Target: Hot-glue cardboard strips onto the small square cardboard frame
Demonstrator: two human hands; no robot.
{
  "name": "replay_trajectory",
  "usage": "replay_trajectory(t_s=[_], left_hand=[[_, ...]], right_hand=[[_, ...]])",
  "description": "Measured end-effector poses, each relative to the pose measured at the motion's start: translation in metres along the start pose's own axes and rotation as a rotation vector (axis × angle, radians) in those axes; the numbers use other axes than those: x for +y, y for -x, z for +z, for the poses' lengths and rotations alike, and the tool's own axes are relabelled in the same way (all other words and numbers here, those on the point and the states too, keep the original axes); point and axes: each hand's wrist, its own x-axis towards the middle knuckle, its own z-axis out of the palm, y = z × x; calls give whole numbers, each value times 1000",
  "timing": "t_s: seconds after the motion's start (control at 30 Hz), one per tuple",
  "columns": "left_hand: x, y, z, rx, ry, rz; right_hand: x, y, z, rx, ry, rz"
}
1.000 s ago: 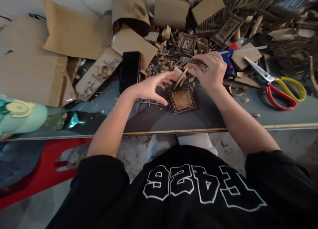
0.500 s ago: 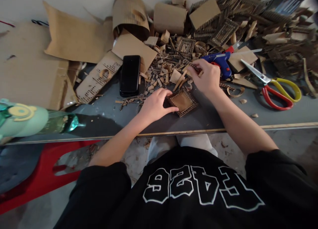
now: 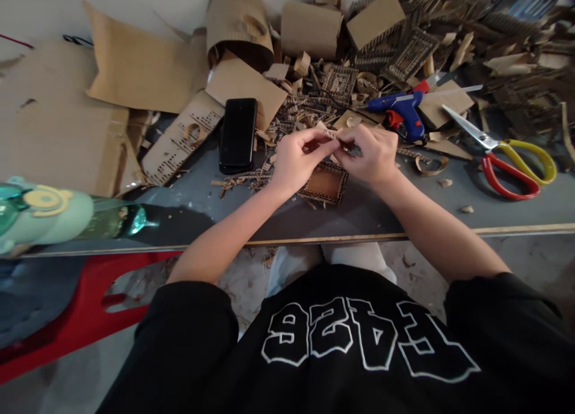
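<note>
Bench [image 3: 503,213]: a grey top across the middle of the frame, its upper half buried under cardboard sheets, offcuts and lattice scraps.
Phone [image 3: 238,134]: a black slab laid flat left of centre, long axis running up and down the frame.
Scissors [image 3: 503,156]: red and yellow handles at the right, blades pointed to the upper left.
Glue gun [image 3: 402,109]: blue, lying just above the right hand, nozzle to the left.
Square frame [image 3: 326,183]: a small cardboard tray with a perforated rim, flat on the bench right below both hands, not touched by them as far as can be seen.
Left hand [image 3: 294,162]: raised above the bench, fingers pinched on the left end of a cardboard strip.
Right hand [image 3: 371,153]: raised opposite it, fingers closed on the strip's right end.
Cardboard strip [image 3: 335,136]: held between the two hands at centre frame; long axis left to right, roughly level, ends hidden by fingertips.
Step in hand: the strip appears to be getting straightened or sized above the square frame.
Next move: probably a steady two-handed lowering is called for, with the strip lined up along one rim of the frame.
</note>
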Motion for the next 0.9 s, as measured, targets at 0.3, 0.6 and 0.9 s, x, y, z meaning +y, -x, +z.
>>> replay_trajectory(t_s=[0.3,0.6,0.9], left_hand=[[-10,-11,-19,-14,-245,-73],[-35,0,-61,-552,-276,43],[-24,2,-59,-659,-401,10]], right_hand=[[11,-21,-62,-155,260,272],[79,-13,-42,-320,555,890],[72,-49,-58,-225,458,954]])
